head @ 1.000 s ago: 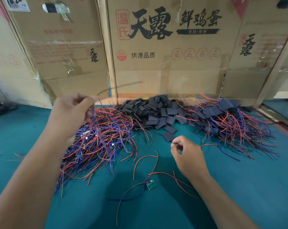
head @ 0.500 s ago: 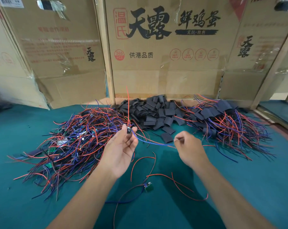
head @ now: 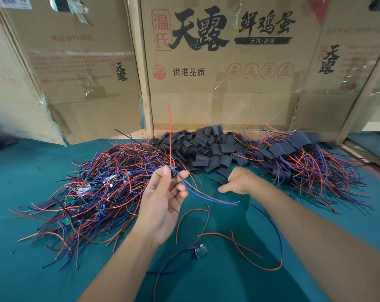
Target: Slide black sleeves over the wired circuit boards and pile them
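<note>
My left hand is raised palm up over the middle of the green table, pinching a small circuit board between thumb and fingertips. One red wire from that board stands almost straight up, and a blue and a red wire trail off to the right and sag toward the table. My right hand is farther out, palm down, reaching at the near edge of the pile of black sleeves; its fingertips are on or just beside a loose sleeve lying apart from the pile, but I cannot tell whether they have actually closed on it. The sleeve pile sits at the far middle of the table, against the cardboard boxes that wall off the back. To its left spreads a big tangle of bare wired boards, red and blue wires going every way with small green boards showing among them. To the far right lies the finished pile, boards already covered in black sleeves with their wires fanning out toward the right. Near me, between my forearms, one more lone board rests on the table with its red wires looping around it.
</note>
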Available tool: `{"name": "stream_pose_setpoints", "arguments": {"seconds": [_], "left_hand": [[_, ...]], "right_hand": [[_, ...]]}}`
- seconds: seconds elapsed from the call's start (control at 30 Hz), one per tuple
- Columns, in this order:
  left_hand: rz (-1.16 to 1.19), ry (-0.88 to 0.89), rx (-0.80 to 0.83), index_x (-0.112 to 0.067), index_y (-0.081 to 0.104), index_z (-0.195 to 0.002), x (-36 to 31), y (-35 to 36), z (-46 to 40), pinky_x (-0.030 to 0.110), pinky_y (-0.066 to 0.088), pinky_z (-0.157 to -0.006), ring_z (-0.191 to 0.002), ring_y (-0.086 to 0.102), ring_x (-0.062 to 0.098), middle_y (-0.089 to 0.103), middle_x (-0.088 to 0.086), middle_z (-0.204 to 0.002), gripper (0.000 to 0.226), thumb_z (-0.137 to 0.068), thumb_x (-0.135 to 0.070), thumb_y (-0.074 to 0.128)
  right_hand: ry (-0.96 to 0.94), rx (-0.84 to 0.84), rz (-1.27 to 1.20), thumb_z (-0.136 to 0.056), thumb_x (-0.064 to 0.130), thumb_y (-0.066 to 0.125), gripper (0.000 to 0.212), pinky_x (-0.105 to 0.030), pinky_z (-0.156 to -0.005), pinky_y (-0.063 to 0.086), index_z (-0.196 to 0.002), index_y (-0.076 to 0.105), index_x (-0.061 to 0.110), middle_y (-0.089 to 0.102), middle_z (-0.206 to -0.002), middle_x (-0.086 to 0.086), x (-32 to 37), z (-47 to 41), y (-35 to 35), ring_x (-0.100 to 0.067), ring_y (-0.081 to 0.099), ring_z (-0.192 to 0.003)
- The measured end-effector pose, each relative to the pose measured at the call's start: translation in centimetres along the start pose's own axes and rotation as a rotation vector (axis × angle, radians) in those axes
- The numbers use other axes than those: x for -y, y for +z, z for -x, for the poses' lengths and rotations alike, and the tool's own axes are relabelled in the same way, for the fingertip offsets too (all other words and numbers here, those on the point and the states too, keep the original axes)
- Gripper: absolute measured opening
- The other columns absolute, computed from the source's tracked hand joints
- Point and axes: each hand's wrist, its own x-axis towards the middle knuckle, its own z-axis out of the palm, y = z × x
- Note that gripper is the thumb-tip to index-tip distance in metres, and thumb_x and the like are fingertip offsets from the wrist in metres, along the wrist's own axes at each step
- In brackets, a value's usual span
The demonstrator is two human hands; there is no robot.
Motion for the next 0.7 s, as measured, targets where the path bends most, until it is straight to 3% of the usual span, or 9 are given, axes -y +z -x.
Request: {"name": "stream_pose_setpoints", "arguments": {"seconds": [0.07,0.13,0.27,0.33,0.4,0.47,0.53,0.6,0.7], "left_hand": [[-0.005,0.008,-0.006,-0.023,0.060,-0.081,-0.2,0.0,0.0,0.020,0.053,-0.055,-0.057,0.057,0.010,0.074,0.013,-0.094,0.011,-0.089,-0.030,0.062],[0.000,0.015,-0.014,-0.024,0.063,-0.077,-0.4,-0.1,-0.1,0.020,0.053,-0.055,-0.057,0.057,0.010,0.074,0.012,-0.093,0.014,-0.089,-0.029,0.062],[0.013,0.025,-0.031,-0.023,0.064,-0.077,-0.7,-0.3,-0.3,0.020,0.053,-0.054,-0.057,0.057,0.010,0.073,0.012,-0.092,0.018,-0.093,-0.028,0.060],[0.015,0.030,-0.040,-0.021,0.061,-0.082,-0.8,-0.4,-0.4,0.020,0.053,-0.055,-0.057,0.057,0.009,0.073,0.011,-0.093,0.013,-0.093,-0.029,0.060],[0.023,0.033,-0.041,-0.022,0.062,-0.080,-0.9,-0.5,-0.5,0.019,0.053,-0.055,-0.057,0.057,0.009,0.074,0.011,-0.094,0.013,-0.090,-0.030,0.062],[0.032,0.032,-0.040,-0.023,0.064,-0.075,-0.9,-0.5,-0.6,0.019,0.053,-0.055,-0.057,0.057,0.009,0.074,0.010,-0.094,0.014,-0.087,-0.031,0.064],[0.038,0.026,-0.042,-0.023,0.063,-0.077,-0.9,-0.5,-0.6,0.018,0.053,-0.055,-0.057,0.057,0.008,0.074,0.009,-0.094,0.012,-0.085,-0.032,0.065],[0.042,0.021,-0.042,-0.023,0.062,-0.080,-0.8,-0.6,-0.7,0.018,0.053,-0.056,-0.058,0.057,0.008,0.074,0.009,-0.094,0.011,-0.085,-0.032,0.065],[0.050,0.012,-0.054,-0.022,0.061,-0.082,-0.6,-0.8,-0.9,0.018,0.053,-0.055,-0.057,0.058,0.008,0.074,0.009,-0.093,0.011,-0.086,-0.031,0.065]], "right_hand": [[0.021,0.047,-0.047,-0.080,0.041,0.079,0.069,-0.037,-0.100,0.049,-0.129,0.057,-0.001,0.061,-0.132,-0.017,-0.2,0.1,-0.4,-0.031,0.060,-0.119],[0.011,0.073,-0.098,-0.078,0.037,0.082,0.072,-0.040,-0.105,0.046,-0.133,0.055,-0.001,0.058,-0.137,-0.016,-0.4,-0.1,-0.7,-0.031,0.057,-0.122],[0.006,0.114,-0.093,-0.081,0.036,0.080,0.067,-0.036,-0.096,0.051,-0.134,0.055,0.003,0.060,-0.132,-0.013,-0.8,-0.4,-0.9,-0.029,0.061,-0.112],[-0.007,0.116,-0.124,-0.082,0.038,0.079,0.064,-0.032,-0.083,0.052,-0.131,0.057,0.005,0.063,-0.124,-0.010,-1.1,-0.7,-0.9,-0.025,0.061,-0.094],[-0.013,0.116,-0.161,-0.079,0.047,0.079,0.059,-0.027,-0.058,0.044,-0.120,0.062,0.009,0.059,-0.086,-0.002,-1.4,-0.7,-0.9,-0.018,0.049,-0.065],[-0.015,0.095,-0.149,-0.075,0.058,0.077,0.051,-0.025,-0.047,0.029,-0.093,0.061,0.013,0.038,-0.064,0.003,-1.4,-0.8,-0.9,-0.016,0.033,-0.051],[-0.033,0.067,-0.092,-0.076,0.060,0.075,0.052,-0.026,-0.048,0.024,-0.077,0.050,0.014,0.032,-0.059,0.000,-1.3,-1.0,-0.8,-0.020,0.029,-0.049],[-0.056,0.068,-0.007,-0.080,0.057,0.072,0.052,-0.027,-0.052,0.027,-0.075,0.052,0.009,0.035,-0.060,-0.007,-1.2,-1.4,-0.7,-0.022,0.033,-0.053],[-0.073,0.079,0.034,-0.084,0.051,0.070,0.054,-0.028,-0.060,0.035,-0.097,0.070,-0.001,0.047,-0.077,-0.010,-1.3,-1.8,-0.8,-0.024,0.044,-0.066]]}}
